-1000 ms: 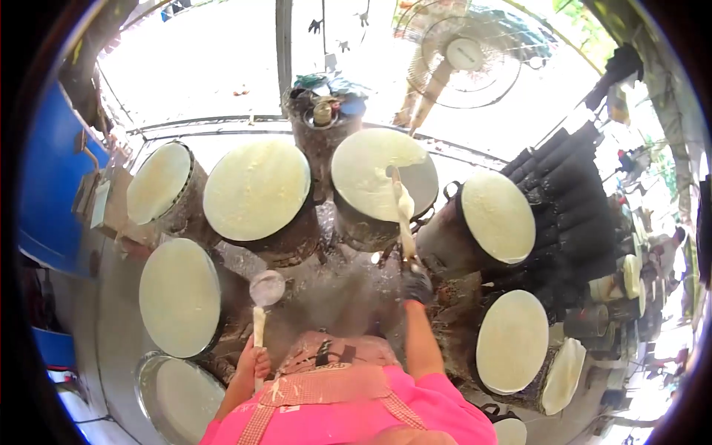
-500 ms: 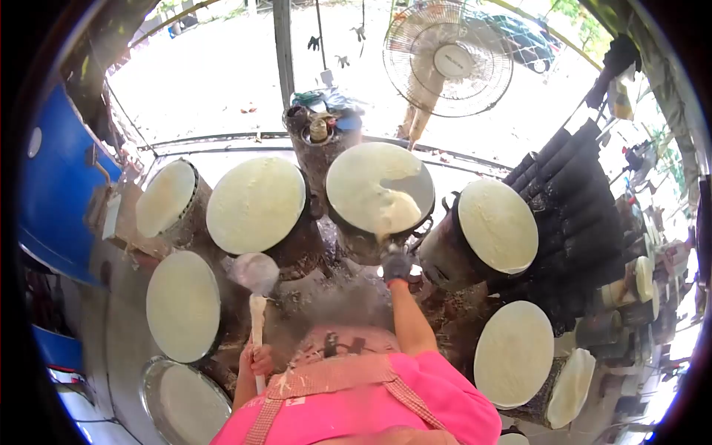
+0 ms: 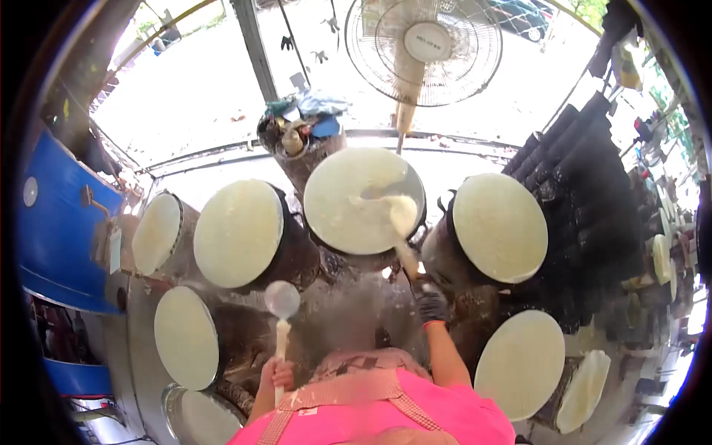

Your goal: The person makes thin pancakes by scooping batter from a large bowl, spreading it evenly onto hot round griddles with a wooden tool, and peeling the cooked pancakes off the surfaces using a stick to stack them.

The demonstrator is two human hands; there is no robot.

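My left hand (image 3: 277, 373) is bare and closed round the pale handle of a ladle (image 3: 282, 300), its round bowl held up above the dark area between the vessels. My right hand (image 3: 431, 302), in a dark glove, grips a wooden stick (image 3: 407, 259) coated in pale matter near its far end. That end lies at the surface of the centre pot (image 3: 334, 211), where a pale, thick blob is gathered beside a greyer patch. Pale creamy surfaces also fill the pot to the left (image 3: 239, 233) and the pot to the right (image 3: 500, 228).
Several more pale-topped vessels curve round both sides, among them a left one (image 3: 187, 338) and a right one (image 3: 520, 365). A fan (image 3: 428, 42) stands beyond the centre pot, beside a bin of rubbish (image 3: 302, 152). Blue drums (image 3: 63, 222) are at left, dark corrugated sheets (image 3: 586, 215) at right.
The stick's end and the pale blob have shifted over the centre pot's surface, whose grey patch has changed shape. The ladle has moved slightly right and down from half a second ago. The view has shifted.
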